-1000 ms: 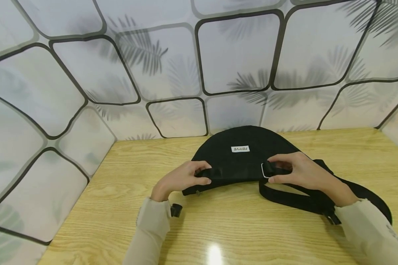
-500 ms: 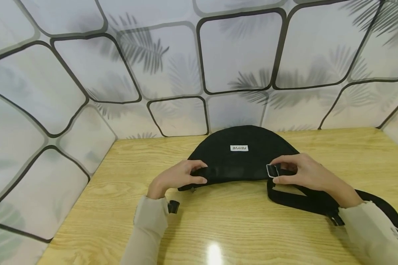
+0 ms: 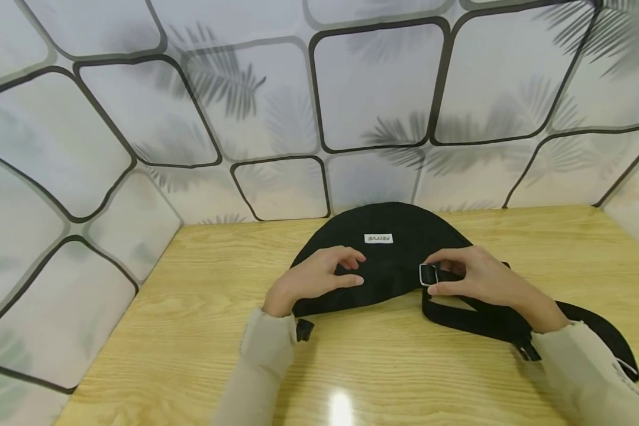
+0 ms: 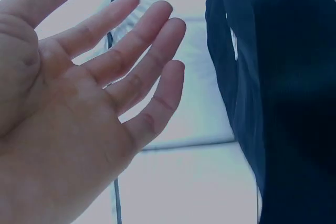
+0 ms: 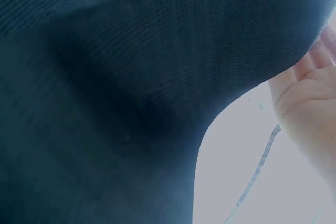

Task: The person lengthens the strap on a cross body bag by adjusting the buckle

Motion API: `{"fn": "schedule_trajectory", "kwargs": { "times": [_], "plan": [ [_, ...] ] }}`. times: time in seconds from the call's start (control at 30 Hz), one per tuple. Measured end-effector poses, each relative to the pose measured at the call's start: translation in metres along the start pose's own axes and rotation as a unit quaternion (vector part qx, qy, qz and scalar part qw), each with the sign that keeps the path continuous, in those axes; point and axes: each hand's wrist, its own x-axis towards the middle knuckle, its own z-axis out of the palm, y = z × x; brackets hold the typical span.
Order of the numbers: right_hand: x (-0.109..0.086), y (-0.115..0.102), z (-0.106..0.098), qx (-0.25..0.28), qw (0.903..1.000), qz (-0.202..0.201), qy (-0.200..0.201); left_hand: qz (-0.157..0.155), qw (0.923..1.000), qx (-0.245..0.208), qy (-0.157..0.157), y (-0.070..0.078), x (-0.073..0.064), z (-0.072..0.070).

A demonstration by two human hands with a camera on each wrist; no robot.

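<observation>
A black half-moon waist bag (image 3: 404,236) with a small white label (image 3: 378,238) lies on the table near the back wall. In the head view my left hand (image 3: 319,275) is over the bag's left part, thumb and fingers apart, holding nothing. The left wrist view shows that palm with its fingers spread beside the dark bag (image 4: 294,98). My right hand (image 3: 476,275) pinches the black strap by its metal slider (image 3: 428,275) at the bag's right end. In the right wrist view the dark strap (image 5: 131,103) hides most of that hand (image 5: 310,98).
A black buckle end (image 3: 304,329) sticks out by the left cuff. Another buckle (image 3: 527,350) and a strap loop (image 3: 599,331) lie around the right forearm. A patterned cloth wall (image 3: 378,89) stands behind the wooden table (image 3: 404,378).
My left hand has let go of the bag's left end and moved right, over the bag. My right hand keeps hold of the strap by the slider, nearly in place.
</observation>
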Motion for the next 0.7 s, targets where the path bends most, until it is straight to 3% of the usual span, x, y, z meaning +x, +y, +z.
{"fn": "schedule_trajectory", "kwargs": {
  "times": [0.17, 0.7],
  "plan": [
    [0.002, -0.001, 0.001, 0.002, 0.9999, -0.011, 0.004, 0.021, 0.9998, 0.004, -0.001, 0.008, 0.018, 0.012],
    [0.001, -0.002, 0.0, 0.013, 0.9999, -0.005, -0.003, 0.026, 0.9988, 0.019, -0.037, 0.03, 0.059, 0.042]
  ]
}}
